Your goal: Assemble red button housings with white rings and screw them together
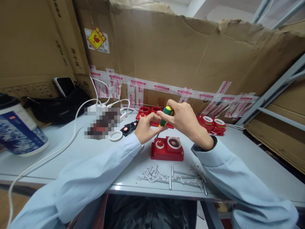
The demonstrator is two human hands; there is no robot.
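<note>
A red box-shaped device [167, 150] with a red button and a white-ringed round opening lies on the pale table [71, 149] in front of me. Above its left end I hold a screwdriver [166, 115] with a green and yellow handle, upright and tip down. My right hand [185, 121] is closed round the handle's top. My left hand [145, 127] pinches the lower part of the handle and shaft. Loose screws [152, 172] and metal pins lie just in front of the device.
More red devices [212, 124] stand behind my hands, along a taped cardboard wall [190, 57]. A white ring [115, 135], a black part, a white cable [47, 156], a black bag with a phone [64, 86] and a blue-and-white tub [19, 130] lie to the left. Metal shelving [274, 92] stands right.
</note>
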